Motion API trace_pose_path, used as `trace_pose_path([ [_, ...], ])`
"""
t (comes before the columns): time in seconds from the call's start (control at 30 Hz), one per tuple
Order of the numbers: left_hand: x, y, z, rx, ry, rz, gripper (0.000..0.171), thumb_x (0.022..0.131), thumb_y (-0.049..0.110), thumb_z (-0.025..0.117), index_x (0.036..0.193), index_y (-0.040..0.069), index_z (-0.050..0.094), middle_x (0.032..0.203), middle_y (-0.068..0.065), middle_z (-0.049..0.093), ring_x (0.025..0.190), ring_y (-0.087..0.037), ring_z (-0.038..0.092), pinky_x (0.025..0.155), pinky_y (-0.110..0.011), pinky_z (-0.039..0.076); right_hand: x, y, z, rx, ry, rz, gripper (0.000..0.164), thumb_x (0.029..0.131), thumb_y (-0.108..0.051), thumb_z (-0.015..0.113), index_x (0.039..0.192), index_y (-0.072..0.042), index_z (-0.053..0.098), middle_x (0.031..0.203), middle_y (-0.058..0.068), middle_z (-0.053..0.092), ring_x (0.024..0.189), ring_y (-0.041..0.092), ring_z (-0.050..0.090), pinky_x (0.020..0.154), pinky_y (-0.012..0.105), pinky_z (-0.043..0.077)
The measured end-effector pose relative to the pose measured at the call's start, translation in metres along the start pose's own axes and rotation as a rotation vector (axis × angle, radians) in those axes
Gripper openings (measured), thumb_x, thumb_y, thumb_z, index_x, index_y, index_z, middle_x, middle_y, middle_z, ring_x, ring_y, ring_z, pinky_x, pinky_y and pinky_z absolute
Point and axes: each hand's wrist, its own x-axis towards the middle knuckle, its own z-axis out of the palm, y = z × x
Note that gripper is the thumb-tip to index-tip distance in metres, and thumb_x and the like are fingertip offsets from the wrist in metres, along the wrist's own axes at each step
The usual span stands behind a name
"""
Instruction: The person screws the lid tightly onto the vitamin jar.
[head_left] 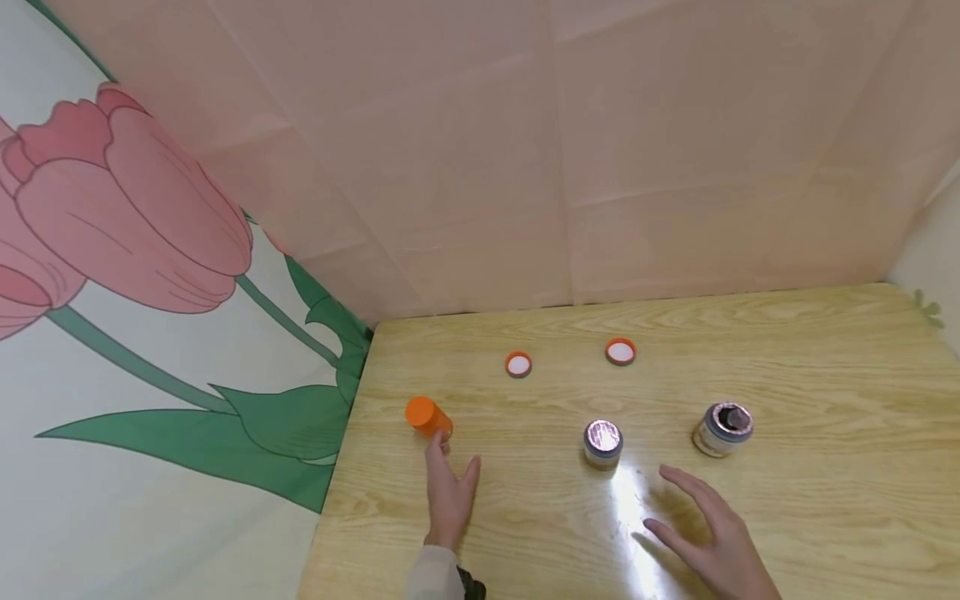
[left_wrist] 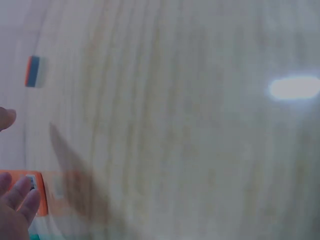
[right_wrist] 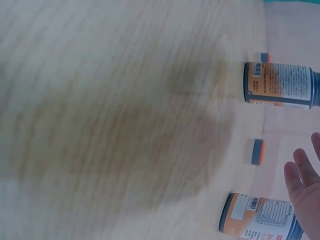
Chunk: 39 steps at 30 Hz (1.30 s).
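In the head view, an orange bottle stands at the left of the table. My left hand is right at its near side, thumb spread away from the fingers. In the left wrist view, its fingers overlap the bottle. My right hand hovers over the table with thumb and forefinger apart, holding nothing. Just beyond it are two lidless jars. One jar has a silvery foil seal over its mouth; the foil on the right jar is torn around a dark opening.
Two orange-rimmed lids lie white liner up farther back, one lid on the left and another lid on the right. A pinkish sheet hangs behind the wooden table. A tulip-patterned wall covering borders the left edge.
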Motion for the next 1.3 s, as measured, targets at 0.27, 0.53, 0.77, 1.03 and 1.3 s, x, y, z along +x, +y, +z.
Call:
trace_pose_path([
  [0.27,0.017,0.012,0.008,-0.009,-0.038,-0.001,0.073,0.088,0.015,0.074,0.149,0.008,0.035,0.150,-0.014,0.044,0.137,-0.031,0.045,0.113,-0.050,0.038,0.017,-0.002,0.000,-0.003,0.000,0.068,0.078,0.064,-0.003,0.090,0.135,-0.009,0.059,0.128,0.012,0.063,0.129,-0.016,0.039,0.105,0.000,0.025],
  [0.53,0.033,0.023,0.017,-0.030,-0.090,0.024,0.073,0.090,0.016,0.072,0.151,0.009,0.032,0.151,-0.015,0.044,0.137,-0.031,0.045,0.111,-0.051,0.040,0.031,0.004,0.004,-0.004,0.017,0.064,0.079,0.062,-0.003,0.091,0.135,-0.009,0.059,0.126,0.019,0.064,0.127,-0.018,0.039,0.105,0.000,0.024],
  [0.77,0.046,0.029,0.026,-0.004,-0.112,0.052,0.073,0.090,0.016,0.072,0.151,0.010,0.033,0.151,-0.016,0.044,0.138,-0.031,0.045,0.111,-0.052,0.040,0.044,0.006,0.012,-0.002,-0.004,0.061,0.078,0.064,-0.006,0.091,0.135,-0.007,0.058,0.127,0.017,0.064,0.127,-0.019,0.038,0.105,0.000,0.024],
  [1.03,0.064,0.036,0.039,0.142,-0.137,0.114,0.072,0.089,0.019,0.075,0.150,0.012,0.038,0.151,-0.007,0.046,0.138,-0.026,0.046,0.113,-0.046,0.040,0.054,0.012,0.020,-0.032,-0.067,0.113,0.084,0.065,-0.020,0.092,0.140,-0.013,0.054,0.133,0.017,0.061,0.126,-0.017,0.035,0.104,-0.002,0.021],
  [1.3,0.081,0.039,0.049,0.209,-0.123,0.175,0.072,0.086,0.020,0.077,0.148,0.012,0.042,0.148,-0.007,0.048,0.136,-0.026,0.048,0.113,-0.046,0.040,0.059,0.012,0.030,-0.054,-0.105,0.121,0.084,0.066,-0.024,0.092,0.140,-0.011,0.053,0.135,0.017,0.060,0.125,0.013,0.050,0.103,-0.003,0.018],
])
